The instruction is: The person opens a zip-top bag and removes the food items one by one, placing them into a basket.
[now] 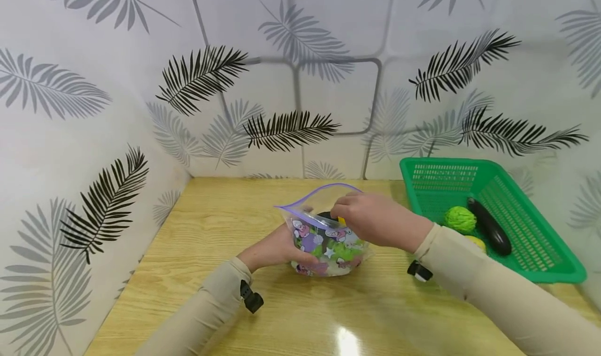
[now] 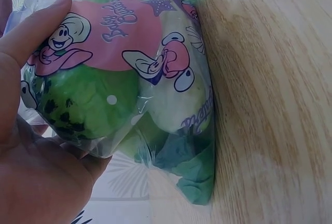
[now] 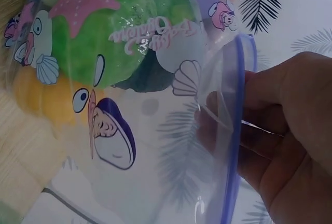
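Observation:
A clear zip bag (image 1: pixel 328 249) with cartoon prints and a purple zip edge (image 3: pixel 237 130) stands on the table, its mouth spread wide. My left hand (image 1: pixel 281 249) grips its left side, the thumb (image 2: pixel 44 24) lying across the printed plastic. At the right of the mouth, my right hand (image 1: pixel 375 217) pinches the zip edge; some fingertips show through the plastic. Inside lie a green rounded item with dark blotches (image 2: pixel 85 102), a pale one (image 2: pixel 176 102) and an orange-yellow one (image 3: pixel 41 99). Something black (image 1: pixel 325 215) shows at the opening.
To the right stands a green plastic basket (image 1: pixel 559 251) holding an eggplant (image 1: pixel 490 228), a bright green crinkled ball (image 1: pixel 460 218) and a partly hidden yellow item (image 1: pixel 477 242). The wooden table (image 1: pixel 211 215) meets a leaf-patterned wall (image 1: pixel 328 95) behind and at the left.

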